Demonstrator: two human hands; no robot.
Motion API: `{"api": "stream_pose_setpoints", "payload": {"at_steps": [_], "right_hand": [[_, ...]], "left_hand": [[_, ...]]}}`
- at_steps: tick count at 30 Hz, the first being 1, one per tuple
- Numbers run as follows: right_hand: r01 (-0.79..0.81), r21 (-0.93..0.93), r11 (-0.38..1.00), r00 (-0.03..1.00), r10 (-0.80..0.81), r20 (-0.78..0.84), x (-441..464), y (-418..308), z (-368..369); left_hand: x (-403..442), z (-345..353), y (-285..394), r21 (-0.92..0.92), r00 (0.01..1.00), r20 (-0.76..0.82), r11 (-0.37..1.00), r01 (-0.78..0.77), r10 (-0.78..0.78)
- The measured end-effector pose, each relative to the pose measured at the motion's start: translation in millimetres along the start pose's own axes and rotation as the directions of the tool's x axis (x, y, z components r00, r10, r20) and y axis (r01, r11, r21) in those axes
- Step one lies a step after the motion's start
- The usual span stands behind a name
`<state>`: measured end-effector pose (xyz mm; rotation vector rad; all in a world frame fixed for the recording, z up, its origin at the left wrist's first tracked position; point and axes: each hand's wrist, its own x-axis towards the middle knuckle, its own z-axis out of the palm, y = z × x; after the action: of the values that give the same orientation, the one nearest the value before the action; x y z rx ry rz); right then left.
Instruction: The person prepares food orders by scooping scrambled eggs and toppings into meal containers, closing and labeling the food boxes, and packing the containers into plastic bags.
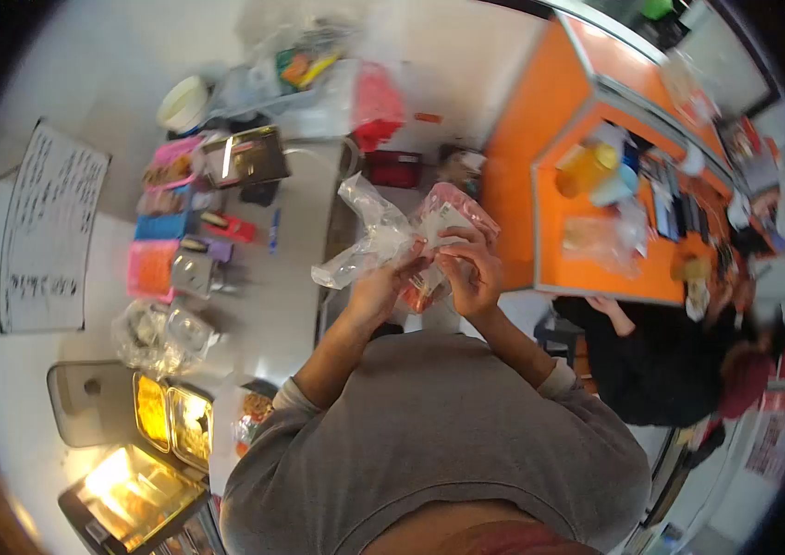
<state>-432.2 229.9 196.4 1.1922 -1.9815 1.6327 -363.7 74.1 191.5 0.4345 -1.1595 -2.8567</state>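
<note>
In front of my grey sweater, both hands are raised close together. My left hand is closed on a crumpled clear plastic bag, whose loose ends stick up and out to the left. My right hand has its fingers bent and pinched against a pink-and-red plastic packet with a pale panel on it. The packet's lower red part shows between the two hands. The fingertips of both hands nearly meet at the middle, where bag and packet overlap, and I cannot make out exactly where one ends.
A grey table on the left carries a pink basket, a blue pen and a dark box. Lit food trays stand at lower left. To the right are an orange cabinet and a person in black.
</note>
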Motion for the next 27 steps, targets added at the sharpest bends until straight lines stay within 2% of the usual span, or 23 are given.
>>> {"api": "stream_pose_setpoints", "payload": {"at_steps": [3,6,9,12,13,16,21,24,26,27], "right_hand": [[-0.313,0.127,0.941,0.933,0.329,-0.143,-18.8,-29.7,-59.0],[-0.213,0.109,0.971,0.935,0.235,-0.266,-45.4,-29.5,-109.7],[-0.25,0.12,0.961,0.906,0.275,-0.322,-66.3,-40.9,-157.1],[-0.241,0.026,0.97,0.919,0.237,-0.316,-82.9,-46.0,-198.5],[-0.271,0.041,0.962,0.904,0.269,-0.331,-86.6,-49.6,-207.4],[-0.33,0.073,0.941,0.872,0.333,-0.359,-92.0,-54.1,-225.2],[-0.36,0.031,0.933,0.853,0.342,-0.393,-91.1,-41.5,-239.9],[-0.354,0.002,0.935,0.867,0.329,-0.374,-84.7,-24.7,-246.6],[-0.405,-0.067,0.912,0.884,0.373,-0.282,-78.4,-12.1,-255.5],[-0.502,0.025,0.864,0.84,0.495,-0.222,-72.5,-10.3,-260.0]], "left_hand": [[-2.1,72.9,-18.8,0.161,0.997,0.072,0.987,0.026,-0.038],[-1.6,110.6,-61.0,0.169,0.978,0.155,0.979,0.114,-0.141],[-8.4,154.7,-91.9,0.144,0.958,0.221,0.978,0.153,-0.183],[-18.6,191.7,-105.4,0.228,0.921,0.207,0.932,0.282,-0.329],[-18.3,198.2,-111.4,0.233,0.911,0.225,0.927,0.295,-0.346],[-14.6,214.6,-122.7,0.258,0.901,0.241,0.918,0.3,-0.362],[-3.6,231.9,-133.4,0.27,0.93,0.212,0.933,0.24,-0.3],[12.2,243.7,-110.3,0.714,0.881,0.314,0.7,0.026,-0.353],[40.4,218.3,-122.8,0.711,0.812,0.556,0.606,-0.356,-0.176],[51.8,212.5,-126.2,0.698,0.76,0.634,0.528,-0.484,-0.141]]}}
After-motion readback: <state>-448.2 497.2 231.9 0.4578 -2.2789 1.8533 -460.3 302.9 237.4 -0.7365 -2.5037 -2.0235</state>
